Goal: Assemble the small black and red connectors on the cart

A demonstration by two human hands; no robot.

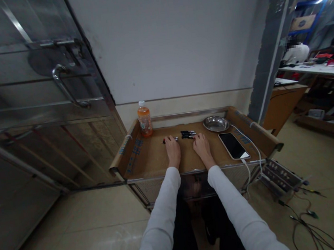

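Note:
On the cardboard-lined top of a small cart, my left hand (173, 152) is closed over a slim pen-like item (176, 138). Its red and dark end sticks out to the left of my fingers, and a light end shows on the right. Several black pens (187, 133) lie side by side between my hands. My right hand (201, 145) has its fingers curled at the right end of the nearest black pen, and its fingertips are partly hidden.
An orange drink bottle (145, 119) stands at the back left. At the back right is a round metal dish (216, 124), with a phone (234, 145) and white cable before it. Raised cardboard sides (127, 145) edge the cart. A metal door (38, 90) is left; cables (309, 225) lie on the floor.

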